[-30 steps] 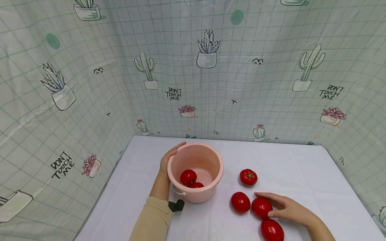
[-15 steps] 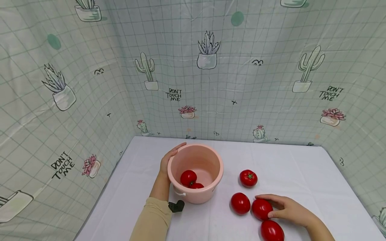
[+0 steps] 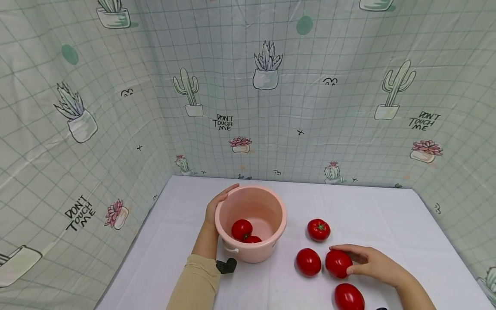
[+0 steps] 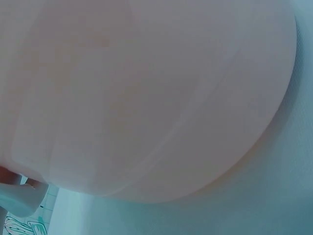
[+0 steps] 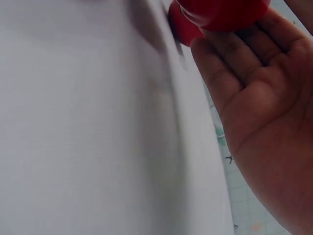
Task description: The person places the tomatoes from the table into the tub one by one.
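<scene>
A pink bucket (image 3: 251, 254) stands at the middle of the white table, with red tomatoes (image 3: 242, 229) at its bottom. My left hand (image 3: 215, 206) holds the bucket's left side, its fingers following the outer wall just under the rim. In the left wrist view the bucket's wall (image 4: 146, 98) fills most of the picture. To the right, my right hand (image 3: 370, 262) grips a tomato (image 3: 338, 263) between thumb and fingers. In the right wrist view that tomato (image 5: 225, 12) sits at the fingertips, the palm facing the camera.
Three more tomatoes lie near the right hand: one with a green stem (image 3: 319, 230) farther back, one (image 3: 308, 262) just left of the gripped tomato, another (image 3: 349, 297) nearer the front. A patterned cloth (image 3: 286, 107) hangs behind and beside the table (image 3: 372, 206).
My right hand has shifted slightly right and away from me with its tomato, which has parted from the front tomato. The left hand and the bucket stay in place.
</scene>
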`<state>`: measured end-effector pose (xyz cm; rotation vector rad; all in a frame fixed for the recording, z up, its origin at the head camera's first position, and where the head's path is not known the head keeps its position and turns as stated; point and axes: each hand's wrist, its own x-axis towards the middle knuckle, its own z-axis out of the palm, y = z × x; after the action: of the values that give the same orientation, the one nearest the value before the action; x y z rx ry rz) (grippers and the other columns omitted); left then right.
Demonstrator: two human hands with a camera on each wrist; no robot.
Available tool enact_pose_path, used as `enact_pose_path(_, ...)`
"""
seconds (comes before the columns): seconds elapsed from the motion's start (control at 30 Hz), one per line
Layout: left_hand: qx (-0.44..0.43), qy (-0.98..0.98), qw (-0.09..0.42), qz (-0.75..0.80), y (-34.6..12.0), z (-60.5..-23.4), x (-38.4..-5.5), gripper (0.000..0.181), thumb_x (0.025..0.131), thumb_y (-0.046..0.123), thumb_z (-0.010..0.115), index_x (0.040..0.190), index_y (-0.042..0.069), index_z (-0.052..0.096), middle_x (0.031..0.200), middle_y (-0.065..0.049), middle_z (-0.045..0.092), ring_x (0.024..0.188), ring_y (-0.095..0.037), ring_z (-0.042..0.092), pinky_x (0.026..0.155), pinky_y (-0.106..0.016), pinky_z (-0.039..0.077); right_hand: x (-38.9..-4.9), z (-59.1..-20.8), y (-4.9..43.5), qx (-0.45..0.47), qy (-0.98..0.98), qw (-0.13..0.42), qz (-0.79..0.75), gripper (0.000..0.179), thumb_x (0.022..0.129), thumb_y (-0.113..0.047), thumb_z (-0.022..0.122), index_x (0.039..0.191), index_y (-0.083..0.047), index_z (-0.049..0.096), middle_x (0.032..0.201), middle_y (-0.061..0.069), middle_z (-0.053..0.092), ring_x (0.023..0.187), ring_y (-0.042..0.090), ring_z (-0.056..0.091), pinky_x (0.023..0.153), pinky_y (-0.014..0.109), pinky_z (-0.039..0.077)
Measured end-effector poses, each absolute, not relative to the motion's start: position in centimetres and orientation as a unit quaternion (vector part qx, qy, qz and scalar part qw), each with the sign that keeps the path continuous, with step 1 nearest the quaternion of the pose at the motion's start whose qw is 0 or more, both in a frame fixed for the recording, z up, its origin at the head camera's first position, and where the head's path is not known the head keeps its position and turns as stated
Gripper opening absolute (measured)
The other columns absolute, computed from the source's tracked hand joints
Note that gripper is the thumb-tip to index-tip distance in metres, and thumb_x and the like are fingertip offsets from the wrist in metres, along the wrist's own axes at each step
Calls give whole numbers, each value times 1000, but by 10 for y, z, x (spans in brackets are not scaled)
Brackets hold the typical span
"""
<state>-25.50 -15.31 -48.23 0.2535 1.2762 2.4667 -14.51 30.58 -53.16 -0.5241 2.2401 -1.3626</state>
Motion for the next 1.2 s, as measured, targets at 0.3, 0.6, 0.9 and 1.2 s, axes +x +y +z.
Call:
enact_pose_path(0.3,85,456,170,869,-153,-483,-256,52,100,21,29,149,14,43,134,6,62,132,-20,49,121,-43,28,-157,-503,304,-213,808,216,-505,48,95,-12,61,143,-11,52,130,-16,63,113,-2,60,83,27,57)
enact_pose_path(0.6,72,461,161,870,-151,-488,-258,49,98,24,33,142,19,52,134,6,62,129,-18,52,120,-41,31,-172,-481,303,-235,825,183,-481,48,94,-14,63,141,-13,54,132,-17,62,116,-6,57,87,23,55)
enact_pose_path(0.9,88,462,166,867,-153,-488,-258,51,98,23,30,146,17,47,134,6,62,132,-20,49,121,-43,28,-190,-457,294,-268,841,155,-444,49,92,-16,67,140,-20,56,133,-5,64,118,-4,58,90,23,53)
enact_pose_path(1.2,85,457,173,868,-153,-486,-257,50,99,23,30,146,17,46,137,4,60,132,-19,49,121,-42,29,-215,-427,272,-314,831,155,-432,50,91,-16,68,139,-23,56,135,-4,64,121,1,58,94,24,52)
